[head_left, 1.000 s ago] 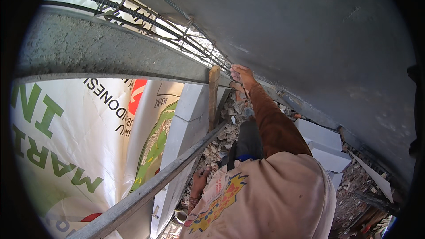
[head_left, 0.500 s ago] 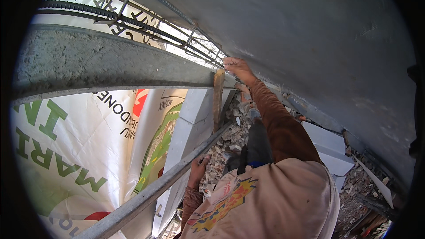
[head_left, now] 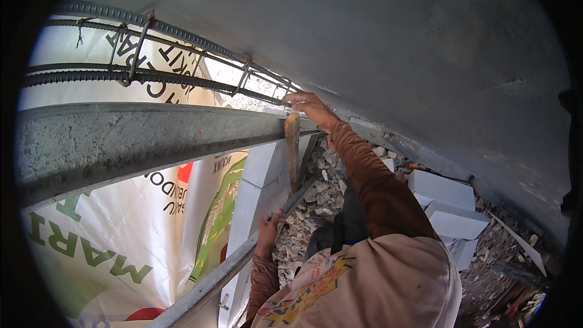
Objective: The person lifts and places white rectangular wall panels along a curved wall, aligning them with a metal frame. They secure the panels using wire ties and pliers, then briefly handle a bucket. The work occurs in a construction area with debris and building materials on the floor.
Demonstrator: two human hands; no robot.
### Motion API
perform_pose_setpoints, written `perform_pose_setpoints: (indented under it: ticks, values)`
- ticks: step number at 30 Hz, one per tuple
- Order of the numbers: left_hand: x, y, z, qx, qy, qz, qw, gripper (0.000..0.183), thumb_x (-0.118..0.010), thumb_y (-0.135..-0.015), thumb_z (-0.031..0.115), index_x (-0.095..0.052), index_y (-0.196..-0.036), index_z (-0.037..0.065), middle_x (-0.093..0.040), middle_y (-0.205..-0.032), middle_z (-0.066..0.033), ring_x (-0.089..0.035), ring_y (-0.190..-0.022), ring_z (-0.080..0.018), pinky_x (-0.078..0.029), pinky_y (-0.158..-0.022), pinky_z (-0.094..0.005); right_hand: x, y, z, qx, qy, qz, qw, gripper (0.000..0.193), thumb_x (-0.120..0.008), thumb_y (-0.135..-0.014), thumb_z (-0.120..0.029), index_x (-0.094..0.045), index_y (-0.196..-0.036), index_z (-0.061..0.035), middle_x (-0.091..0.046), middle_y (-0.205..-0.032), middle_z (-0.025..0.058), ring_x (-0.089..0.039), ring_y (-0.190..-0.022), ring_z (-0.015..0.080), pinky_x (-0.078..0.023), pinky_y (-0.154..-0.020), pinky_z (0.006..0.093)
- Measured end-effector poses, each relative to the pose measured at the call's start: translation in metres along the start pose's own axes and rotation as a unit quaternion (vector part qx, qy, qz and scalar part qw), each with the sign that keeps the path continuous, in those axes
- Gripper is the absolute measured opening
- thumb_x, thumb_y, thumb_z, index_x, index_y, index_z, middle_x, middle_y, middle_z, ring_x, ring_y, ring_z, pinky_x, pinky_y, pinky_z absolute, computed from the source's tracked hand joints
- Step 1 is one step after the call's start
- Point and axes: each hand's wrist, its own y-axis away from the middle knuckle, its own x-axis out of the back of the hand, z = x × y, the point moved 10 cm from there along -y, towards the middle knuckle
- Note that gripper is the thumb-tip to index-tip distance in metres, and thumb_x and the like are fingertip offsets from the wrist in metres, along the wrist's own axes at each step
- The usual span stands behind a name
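My right hand (head_left: pixel 311 107) reaches up, fingers pinched at the near end of a rebar cage (head_left: pixel 182 54) of ribbed bars tied with wire. Just below it stands an upright wooden stick (head_left: pixel 292 146), which meets a grey metal beam (head_left: pixel 139 136). My left hand (head_left: pixel 268 229) is lower down, its fingers curled on a slanting metal rail (head_left: pixel 212 279). Both arms wear brown long sleeves.
A white printed tarp (head_left: pixel 121 231) hangs behind the beam and rail. White blocks form a stack (head_left: pixel 258 176) beside the stick, and more white blocks (head_left: pixel 446 206) lie on the rubble (head_left: pixel 313 206) below. A grey concrete surface (head_left: pixel 395 54) fills the upper right.
My right hand has moved up and left along the beam to the end of the rebar cage. My left hand has risen onto the slanting rail. The view has tilted upward.
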Motion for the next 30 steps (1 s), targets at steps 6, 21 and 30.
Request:
perform_pose_setpoints:
  ticks: [6, 21, 30]
  values:
    - [0.024, -0.079, 0.105, -0.085, 0.126, 0.099, 0.983, 0.030, -0.061, -0.098, 0.028, -0.066, -0.112, 0.001, -0.066, -0.108, -0.0068, -0.063, -0.088, -0.0171, -0.052, -0.083, -0.0313, -0.005, -0.009, -0.001, 0.010, -0.036, -0.010, 0.999, 0.029, -0.052, -0.095, -0.007, -0.067, -0.119, -0.0058, -0.065, -0.122, 0.0079, -0.058, -0.116, 0.0215, -0.042, -0.105, 0.0329]
    - [0.008, -0.137, 0.143, -0.072, 0.206, 0.102, 0.971, 0.029, -0.055, -0.096, 0.015, -0.055, -0.119, -0.001, -0.066, -0.110, -0.0124, -0.065, -0.095, -0.0237, -0.057, -0.081, -0.0362, -0.006, -0.010, -0.015, 0.058, 0.119, 0.010, 0.991, 0.029, -0.058, -0.080, -0.005, -0.064, -0.108, -0.0028, -0.063, -0.112, 0.0120, -0.059, -0.106, 0.0237, -0.047, -0.090, 0.0341]
    - [0.012, -0.145, 0.136, -0.068, 0.208, 0.079, 0.973, 0.028, -0.058, -0.096, 0.023, -0.061, -0.114, 0.003, -0.066, -0.108, -0.0092, -0.063, -0.092, -0.0202, -0.054, -0.083, -0.0342, -0.047, 0.060, -0.079, 0.197, 0.387, 0.168, 0.885, 0.048, -0.065, -0.080, -0.007, -0.062, -0.128, -0.0065, -0.067, -0.071, 0.0162, -0.065, -0.062, 0.0310, -0.052, -0.060, 0.0427]
